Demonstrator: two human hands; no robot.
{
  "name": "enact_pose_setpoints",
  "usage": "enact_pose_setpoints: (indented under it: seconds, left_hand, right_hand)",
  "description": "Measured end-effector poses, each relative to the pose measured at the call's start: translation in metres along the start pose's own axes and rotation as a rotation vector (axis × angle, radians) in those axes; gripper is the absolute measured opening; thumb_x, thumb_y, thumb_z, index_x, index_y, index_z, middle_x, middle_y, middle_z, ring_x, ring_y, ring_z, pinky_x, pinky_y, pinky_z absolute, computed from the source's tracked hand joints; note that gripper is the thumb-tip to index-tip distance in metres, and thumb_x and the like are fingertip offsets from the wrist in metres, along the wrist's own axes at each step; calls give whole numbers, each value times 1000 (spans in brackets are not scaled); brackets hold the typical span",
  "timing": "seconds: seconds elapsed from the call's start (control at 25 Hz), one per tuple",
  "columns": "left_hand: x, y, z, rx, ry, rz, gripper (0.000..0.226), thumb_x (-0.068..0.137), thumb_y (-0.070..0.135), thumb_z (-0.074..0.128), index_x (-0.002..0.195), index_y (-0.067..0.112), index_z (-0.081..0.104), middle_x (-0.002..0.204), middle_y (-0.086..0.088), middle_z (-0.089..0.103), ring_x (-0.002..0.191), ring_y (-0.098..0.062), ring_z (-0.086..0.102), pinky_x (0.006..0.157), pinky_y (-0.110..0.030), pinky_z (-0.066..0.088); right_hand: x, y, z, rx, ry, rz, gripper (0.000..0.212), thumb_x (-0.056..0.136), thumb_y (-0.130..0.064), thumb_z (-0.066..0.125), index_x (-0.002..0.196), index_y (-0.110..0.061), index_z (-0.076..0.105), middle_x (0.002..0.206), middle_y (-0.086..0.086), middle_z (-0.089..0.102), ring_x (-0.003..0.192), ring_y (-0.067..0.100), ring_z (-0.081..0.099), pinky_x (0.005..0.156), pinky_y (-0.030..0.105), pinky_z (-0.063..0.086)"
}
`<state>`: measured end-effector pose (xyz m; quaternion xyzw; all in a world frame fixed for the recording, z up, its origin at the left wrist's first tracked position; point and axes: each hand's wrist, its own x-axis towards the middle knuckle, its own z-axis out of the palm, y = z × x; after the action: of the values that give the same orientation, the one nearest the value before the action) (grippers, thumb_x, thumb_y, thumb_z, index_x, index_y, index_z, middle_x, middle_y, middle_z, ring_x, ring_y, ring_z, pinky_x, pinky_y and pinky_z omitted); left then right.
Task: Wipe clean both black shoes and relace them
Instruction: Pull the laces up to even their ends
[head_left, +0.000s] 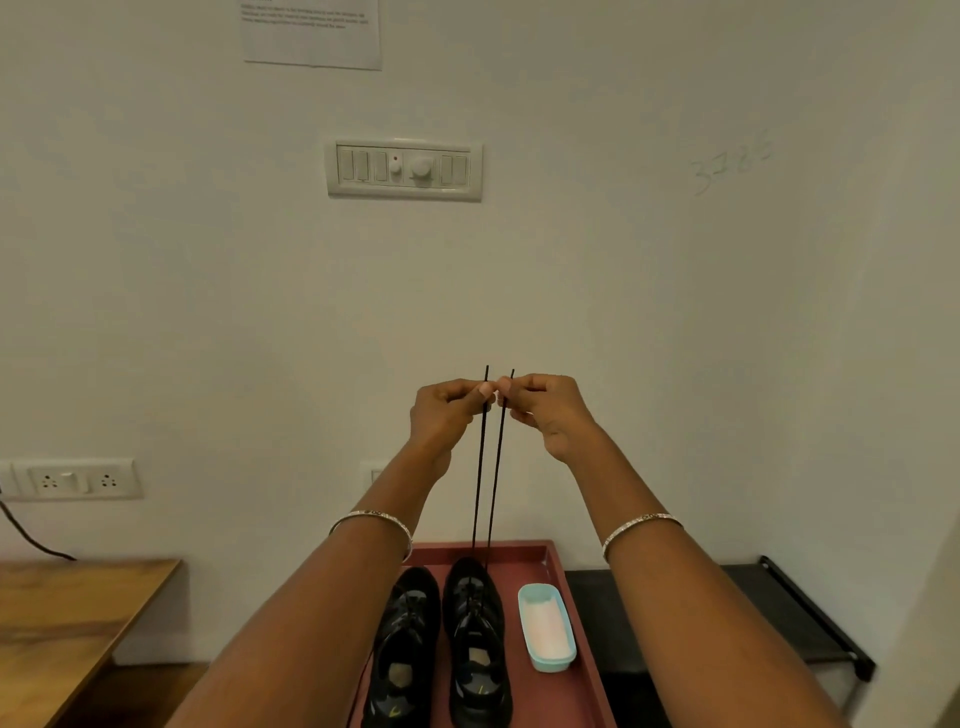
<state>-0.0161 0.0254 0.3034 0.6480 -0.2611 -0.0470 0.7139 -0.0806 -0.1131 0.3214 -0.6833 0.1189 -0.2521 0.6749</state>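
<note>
A switch panel (404, 169) and a paper sheet (311, 34) were on the wall. A wooden surface (67, 613) stood at left.

On the wall (623, 270) ahead of me, up at 11 o'clock, hangs a printed sheet (311, 32). It carries a few lines of small print near its top, too blurred for me to read a word. At 2 o'clock a faint pencilled number (731, 160) is scrawled straight on the wall. It has four digits, the first a 3, perhaps 3785; I cannot be sure. Down at 6 o'clock, the left shoe (408, 623) and right shoe (478, 618) each bear a small yellow mark, too small to read.
</note>
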Motion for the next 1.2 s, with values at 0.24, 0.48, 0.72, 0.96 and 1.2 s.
enact_pose_setpoints:
  seconds: [0.24,0.48,0.72,0.96,1.2]
  left_hand:
    - [-4,1,-2,-324,-211,-231,28,90,18,70,116,8,71,97,-5,74,91,-16,69,88,-29,55]
    - [0,10,-2,-359,-245,-402,14,87,17,72,101,15,73,87,1,74,81,-11,69,85,-28,54]
    - [1,9,4,-235,-85,-276,6,90,13,70,94,11,66,84,-7,72,73,-15,65,69,-27,54]
    - [2,-5,18,374,60,397,7,90,13,67,91,19,63,88,0,64,74,-12,63,64,-24,55]
    - [-6,-26,8,1052,-60,967,39,75,-18,52,97,15,57,77,-1,57,70,-17,45,54,-31,42]
  right_hand:
    - [-9,17,0,432,-107,173,29,86,-12,76,111,2,70,84,11,73,70,19,69,76,33,60]
    - [-13,16,-2,396,-130,158,11,90,-10,72,96,-2,74,79,9,70,67,16,67,78,31,59]
    - [-16,21,2,247,-78,38,32,90,-34,73,99,-4,77,89,8,74,76,14,67,74,29,57]
    - [-14,20,23,91,112,-47,19,100,-22,53,88,-12,62,76,1,61,61,13,48,51,23,37]
    - [-2,8,6,244,-29,514,21,91,-1,47,72,-9,51,57,3,46,40,9,27,36,19,20]
